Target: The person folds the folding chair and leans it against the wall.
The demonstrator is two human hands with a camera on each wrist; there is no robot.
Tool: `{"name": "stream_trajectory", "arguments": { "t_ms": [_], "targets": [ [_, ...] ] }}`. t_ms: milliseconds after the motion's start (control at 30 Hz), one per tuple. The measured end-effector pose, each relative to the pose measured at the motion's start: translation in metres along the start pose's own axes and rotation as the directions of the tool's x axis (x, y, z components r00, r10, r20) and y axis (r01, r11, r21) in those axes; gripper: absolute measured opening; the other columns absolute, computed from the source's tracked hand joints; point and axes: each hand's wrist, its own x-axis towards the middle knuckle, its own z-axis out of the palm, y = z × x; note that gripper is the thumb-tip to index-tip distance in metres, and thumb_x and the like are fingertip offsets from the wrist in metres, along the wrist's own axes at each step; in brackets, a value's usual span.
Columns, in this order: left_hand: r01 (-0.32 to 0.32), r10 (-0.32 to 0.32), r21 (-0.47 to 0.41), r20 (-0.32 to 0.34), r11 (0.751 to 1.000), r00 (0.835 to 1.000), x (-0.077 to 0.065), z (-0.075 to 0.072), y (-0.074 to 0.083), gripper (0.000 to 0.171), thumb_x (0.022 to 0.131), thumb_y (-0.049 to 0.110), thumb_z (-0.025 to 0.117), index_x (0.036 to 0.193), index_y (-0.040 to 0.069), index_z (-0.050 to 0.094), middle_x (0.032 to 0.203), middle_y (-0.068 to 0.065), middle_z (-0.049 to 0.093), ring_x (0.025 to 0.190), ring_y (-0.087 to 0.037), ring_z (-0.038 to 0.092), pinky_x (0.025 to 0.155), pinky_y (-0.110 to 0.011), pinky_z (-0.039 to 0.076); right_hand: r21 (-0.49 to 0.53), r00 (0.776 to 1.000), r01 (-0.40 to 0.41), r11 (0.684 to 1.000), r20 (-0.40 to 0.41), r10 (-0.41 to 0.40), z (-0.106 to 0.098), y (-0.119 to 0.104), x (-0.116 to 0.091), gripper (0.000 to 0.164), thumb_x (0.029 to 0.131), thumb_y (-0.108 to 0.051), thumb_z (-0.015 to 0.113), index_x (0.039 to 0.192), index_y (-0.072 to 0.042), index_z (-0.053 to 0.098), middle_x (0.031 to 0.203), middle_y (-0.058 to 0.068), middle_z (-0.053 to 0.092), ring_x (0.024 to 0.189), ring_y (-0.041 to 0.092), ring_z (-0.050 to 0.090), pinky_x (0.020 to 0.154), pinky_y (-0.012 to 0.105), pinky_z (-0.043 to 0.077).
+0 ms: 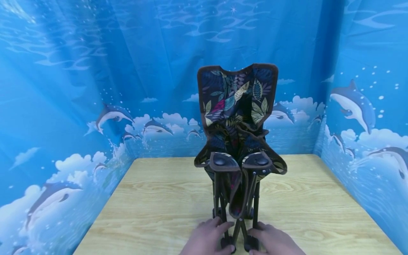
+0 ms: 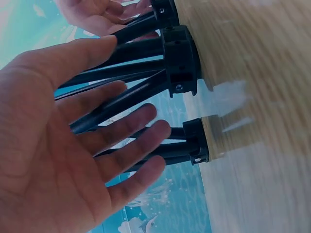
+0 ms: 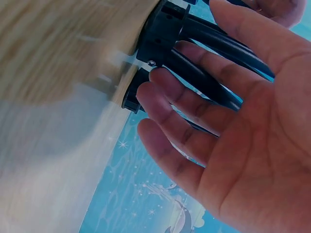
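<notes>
A small folding chair (image 1: pixel 237 88) with dark leaf-print fabric stands upright, partly folded, its seat fabric sagging between the black legs. Low at the front legs, my left hand (image 1: pixel 207 236) is on the left side and my right hand (image 1: pixel 273 239) on the right. In the left wrist view, the left fingers (image 2: pixel 141 121) are spread and loosely extended beside the black leg tubes (image 2: pixel 124 99). The right wrist view has the right fingers (image 3: pixel 165 114) similarly relaxed beside a black plastic foot (image 3: pixel 163 36). Whether either hand touches the legs is hard to tell.
The chair stands on a light wood-grain table (image 1: pixel 153 205). Behind it and along both sides hangs a blue curtain (image 1: pixel 153 71) printed with dolphins and clouds. The table's back edge meets the curtain.
</notes>
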Motion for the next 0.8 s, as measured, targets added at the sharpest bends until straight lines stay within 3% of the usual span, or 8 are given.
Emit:
{"name": "stream_trajectory", "arguments": {
  "t_ms": [267, 567, 800],
  "targets": [
    [0.045, -0.045, 0.032, 0.011, 0.998, 0.999, -0.001, 0.011, 0.005, 0.041, 0.081, 0.047, 0.089, 0.119, 0.039, 0.076, 0.095, 0.014, 0.066, 0.078, -0.004, 0.057, 0.069, -0.026, 0.048, -0.014, 1.000, 0.007, 1.000, -0.021, -0.007, 0.003, -0.001, 0.001, 0.037, 0.085, -0.042, 0.087, 0.115, -0.022, 0.077, 0.107, -0.006, 0.068, 0.088, 0.020, 0.065, 0.070, 0.043, 0.058],
    [0.037, -0.042, 0.131, 0.035, 0.991, 0.999, -0.002, 0.019, 0.007, 0.035, 0.082, 0.042, 0.087, 0.115, 0.041, 0.075, 0.090, 0.007, 0.065, 0.073, -0.008, 0.056, 0.064, -0.027, 0.048, -0.011, 1.000, -0.013, 1.000, -0.010, 0.013, 0.004, -0.005, 0.004, 0.031, 0.082, -0.034, 0.090, 0.108, -0.023, 0.077, 0.100, -0.006, 0.067, 0.084, 0.019, 0.064, 0.067, 0.043, 0.057],
    [0.001, 0.004, 0.199, -0.025, 0.980, 1.000, -0.002, 0.022, 0.008, 0.031, 0.081, 0.042, 0.087, 0.110, 0.040, 0.075, 0.087, 0.008, 0.066, 0.072, -0.008, 0.057, 0.064, -0.027, 0.048, -0.011, 1.000, 0.009, 1.000, -0.007, -0.009, 0.001, -0.004, 0.005, 0.028, 0.081, -0.030, 0.090, 0.104, -0.022, 0.076, 0.096, -0.006, 0.068, 0.083, 0.020, 0.065, 0.069, 0.043, 0.056]
  ]
}}
